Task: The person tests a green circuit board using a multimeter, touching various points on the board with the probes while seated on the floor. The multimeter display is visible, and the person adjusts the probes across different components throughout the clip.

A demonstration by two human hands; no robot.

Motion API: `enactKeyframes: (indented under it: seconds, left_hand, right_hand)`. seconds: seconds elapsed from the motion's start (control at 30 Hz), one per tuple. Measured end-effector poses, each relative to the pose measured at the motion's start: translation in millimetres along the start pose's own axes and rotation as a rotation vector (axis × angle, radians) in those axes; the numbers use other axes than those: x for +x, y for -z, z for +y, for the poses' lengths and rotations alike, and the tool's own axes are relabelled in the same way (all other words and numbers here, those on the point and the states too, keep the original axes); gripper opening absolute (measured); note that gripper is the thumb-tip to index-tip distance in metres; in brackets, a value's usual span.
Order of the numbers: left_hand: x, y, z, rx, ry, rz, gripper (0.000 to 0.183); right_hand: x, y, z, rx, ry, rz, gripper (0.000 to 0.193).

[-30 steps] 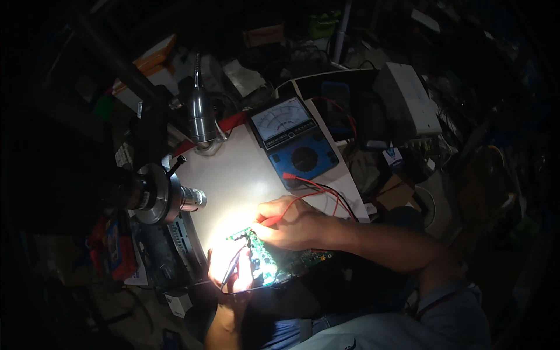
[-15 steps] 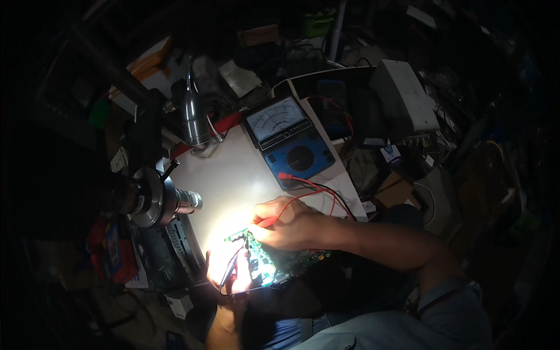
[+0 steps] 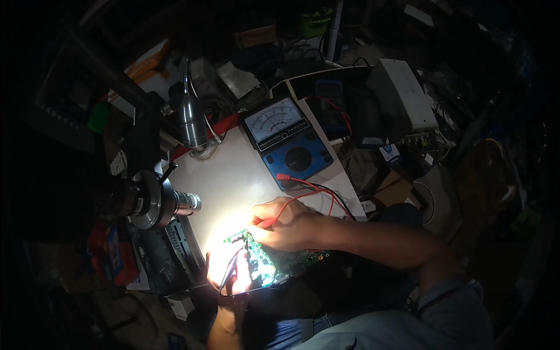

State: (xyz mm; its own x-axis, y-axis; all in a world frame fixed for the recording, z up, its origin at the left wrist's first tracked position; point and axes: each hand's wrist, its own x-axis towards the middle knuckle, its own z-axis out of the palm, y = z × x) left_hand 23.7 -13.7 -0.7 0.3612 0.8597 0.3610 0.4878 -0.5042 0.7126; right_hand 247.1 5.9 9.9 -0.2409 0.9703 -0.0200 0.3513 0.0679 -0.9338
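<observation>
A green circuit board [image 3: 261,263] lies brightly lit at the near edge of the white work surface [image 3: 233,175]. My right hand [image 3: 286,224] is closed around a red test probe [image 3: 268,222], its tip over the board's upper part. My left hand [image 3: 230,273], washed out by the light, is closed on a black test probe [image 3: 231,269] at the board's left side. The exact contact points of the tips cannot be made out. Beyond my right hand lies a blue and black analog multimeter [image 3: 290,143], with red and black leads [image 3: 318,186] running near it.
A metal lamp [image 3: 193,125] on a flexible neck stands at the far left of the surface. The microscope barrel [image 3: 186,203] juts in from the left. A grey box [image 3: 402,96] and a second, darker multimeter [image 3: 330,108] sit at the back right, amid clutter.
Both hands and the probes hold nearly the same positions over the board. The view has shifted very slightly.
</observation>
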Motion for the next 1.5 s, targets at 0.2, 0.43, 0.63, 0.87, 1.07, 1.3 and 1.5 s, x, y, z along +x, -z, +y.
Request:
enactKeyframes:
  seconds: [0.2,0.43,0.63,0.87,1.07,1.3,1.5]
  left_hand:
    - [-0.5,2.1,4.5,-0.016,0.052,-0.007,0.02]
    - [1.6,3.3,5.6,-0.015,0.022,-0.008,0.02]
    - [5.2,5.3,9.5,0.028,-0.061,-0.027,0.019]
    - [3.8,4.0,10.3,0.003,0.012,-0.015,0.017]
    - [3.7,3.9,7.3,0.001,-0.046,0.009,0.017]
    - [5.3,0.7,10.2,-0.021,-0.031,0.058,0.017]
    - [4.7,3.2,9.4,-0.007,-0.016,0.018,0.018]
  right_hand:
    - [-1.0,2.3,-1.0,0.089,0.004,-0.02,0.018]
    - [-1.0,2.7,-5.4,0.108,-0.043,-0.027,0.017]
    - [-0.2,1.2,-3.2,0.056,0.004,-0.006,0.015]
    - [-0.2,-1.0,-0.9,0.076,0.035,0.005,0.015]
    - [-0.3,-0.9,-0.9,0.054,0.052,0.014,0.015]
    - [-0.4,1.0,-3.0,0.055,0.029,-0.012,0.014]
    - [-0.5,-1.2,1.2,0.059,0.046,0.001,0.014]
